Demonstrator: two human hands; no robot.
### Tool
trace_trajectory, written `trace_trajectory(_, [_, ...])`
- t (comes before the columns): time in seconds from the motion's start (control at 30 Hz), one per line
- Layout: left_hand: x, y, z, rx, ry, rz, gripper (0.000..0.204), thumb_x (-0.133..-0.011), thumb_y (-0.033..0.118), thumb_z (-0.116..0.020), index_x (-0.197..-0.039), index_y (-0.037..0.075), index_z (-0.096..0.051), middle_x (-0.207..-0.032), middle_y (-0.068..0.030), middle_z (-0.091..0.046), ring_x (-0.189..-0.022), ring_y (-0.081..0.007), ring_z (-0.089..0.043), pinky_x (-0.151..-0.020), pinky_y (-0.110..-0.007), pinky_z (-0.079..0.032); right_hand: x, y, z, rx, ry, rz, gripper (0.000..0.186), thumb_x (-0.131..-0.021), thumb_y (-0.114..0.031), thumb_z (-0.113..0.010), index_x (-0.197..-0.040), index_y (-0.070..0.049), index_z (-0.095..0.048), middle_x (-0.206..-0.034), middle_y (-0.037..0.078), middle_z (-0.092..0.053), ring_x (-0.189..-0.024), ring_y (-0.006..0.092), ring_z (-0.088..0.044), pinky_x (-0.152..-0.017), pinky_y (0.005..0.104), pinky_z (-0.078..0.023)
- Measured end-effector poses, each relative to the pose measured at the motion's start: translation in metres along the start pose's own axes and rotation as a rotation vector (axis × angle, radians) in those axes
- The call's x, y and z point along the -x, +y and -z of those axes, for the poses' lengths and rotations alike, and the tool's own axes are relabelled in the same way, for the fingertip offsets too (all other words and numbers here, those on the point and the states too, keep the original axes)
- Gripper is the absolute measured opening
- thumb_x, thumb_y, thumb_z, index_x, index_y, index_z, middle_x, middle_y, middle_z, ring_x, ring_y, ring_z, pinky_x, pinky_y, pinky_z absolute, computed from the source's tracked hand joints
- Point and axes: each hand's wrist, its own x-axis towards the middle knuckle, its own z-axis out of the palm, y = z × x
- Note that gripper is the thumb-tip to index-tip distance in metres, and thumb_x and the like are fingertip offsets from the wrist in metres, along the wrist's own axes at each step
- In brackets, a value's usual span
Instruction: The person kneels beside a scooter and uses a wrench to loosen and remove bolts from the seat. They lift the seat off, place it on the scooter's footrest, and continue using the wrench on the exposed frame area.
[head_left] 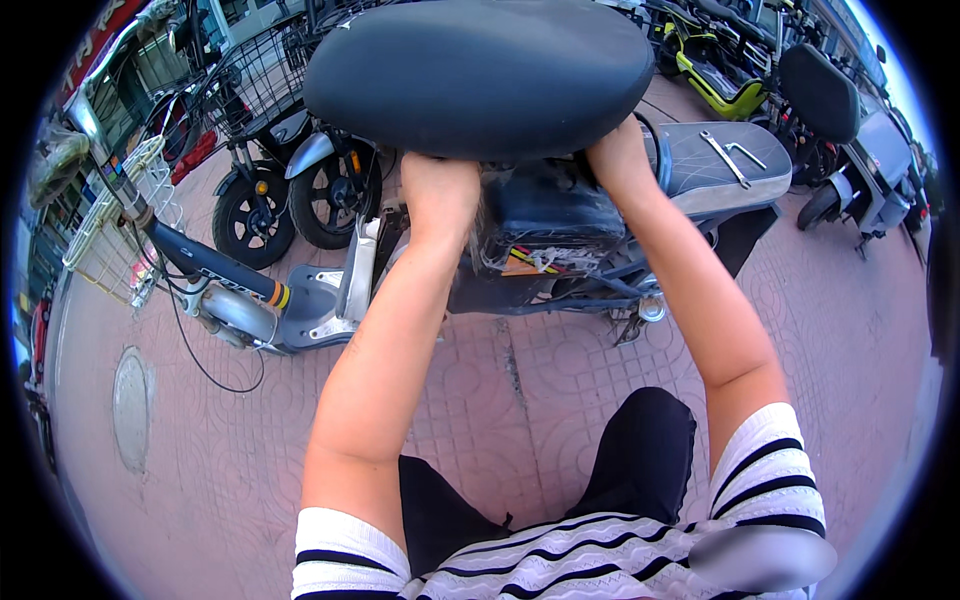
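Note:
A padded black scooter seat [480, 80] is raised over the body of an electric scooter, its underside mostly hidden. My left hand [438, 195] is closed at the seat's near edge, fingers curled out of sight beneath it. Under the right end, my right hand [620, 160] grips the seat, its fingertips also hidden. Below the seat, between my forearms, is a dark battery [550, 210] with torn clear plastic around it. A wrench [724, 160] and an L-shaped hex key [747, 155] lie on the grey rear rack pad [690, 170].
The scooter's front, with a white wire basket [120, 225] and a hanging black cable [215, 385], extends left. Parked scooters stand behind, including a yellow-green one [710, 85] and a grey one [870, 170]. Pink paving [510, 370] has a round cover [130, 408] at left.

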Motion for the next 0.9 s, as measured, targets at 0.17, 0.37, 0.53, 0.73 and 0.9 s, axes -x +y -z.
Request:
trace_trajectory(0.17, [-0.005,0.000,0.027,0.073,-0.112,0.119,0.031,-0.091,0.025,-0.059,-0.101,-0.004,-0.062,-0.079,-0.0073,-0.064,-0.072,-0.0095,-0.055,-0.063,-0.025,-0.043,0.039,-0.036,-0.008,0.024,0.263,-0.024,0.027,-0.080,-0.014,-0.066,-0.098,0.005,-0.056,-0.091,0.018,-0.062,-0.085,0.0372,-0.058,-0.076,0.0425,-0.045])
trace_trajectory(0.37, [-0.052,0.000,0.066,0.206,-0.176,0.396,0.016,-0.095,0.024,-0.050,-0.088,0.010,-0.052,-0.066,0.0031,-0.043,-0.047,-0.0061,-0.035,-0.040,-0.022,-0.022,0.045,-0.058,-0.036,0.184,0.202,0.082,0.046,-0.066,-0.019,-0.082,-0.102,0.001,-0.060,-0.097,0.016,-0.063,-0.093,0.0334,-0.060,-0.083,0.0388,-0.046])
trace_trajectory(0.53, [-0.102,-0.013,0.056,0.285,-0.490,0.499,0.017,-0.096,0.028,-0.048,-0.091,0.012,-0.054,-0.069,0.0001,-0.052,-0.050,-0.0076,-0.043,-0.038,-0.020,-0.025,0.036,-0.037,-0.054,0.193,0.287,0.073,0.053,-0.059,-0.021,-0.084,-0.101,-0.004,-0.056,-0.096,0.013,-0.062,-0.094,0.0329,-0.059,-0.086,0.0427,-0.042])
trace_trajectory(0.73, [-0.145,-0.020,0.055,0.386,-0.725,0.614,0.031,-0.096,0.038,-0.048,-0.104,0.010,-0.057,-0.088,-0.0055,-0.062,-0.071,-0.0143,-0.059,-0.054,-0.026,-0.046,0.029,-0.022,-0.064,0.499,0.424,0.098,0.036,-0.063,-0.025,-0.080,-0.093,-0.008,-0.068,-0.091,0.010,-0.068,-0.091,0.0296,-0.064,-0.081,0.0425,-0.046])
trace_trajectory(0.9, [-0.152,0.000,0.052,0.520,-0.647,0.491,0.030,-0.096,0.038,-0.047,-0.103,0.010,-0.057,-0.087,-0.0052,-0.061,-0.070,-0.0138,-0.057,-0.052,-0.026,-0.044,0.025,-0.016,-0.053,0.603,0.231,0.102,0.035,-0.066,-0.027,-0.076,-0.096,-0.012,-0.069,-0.093,0.007,-0.068,-0.094,0.0269,-0.063,-0.081,0.0415,-0.043])
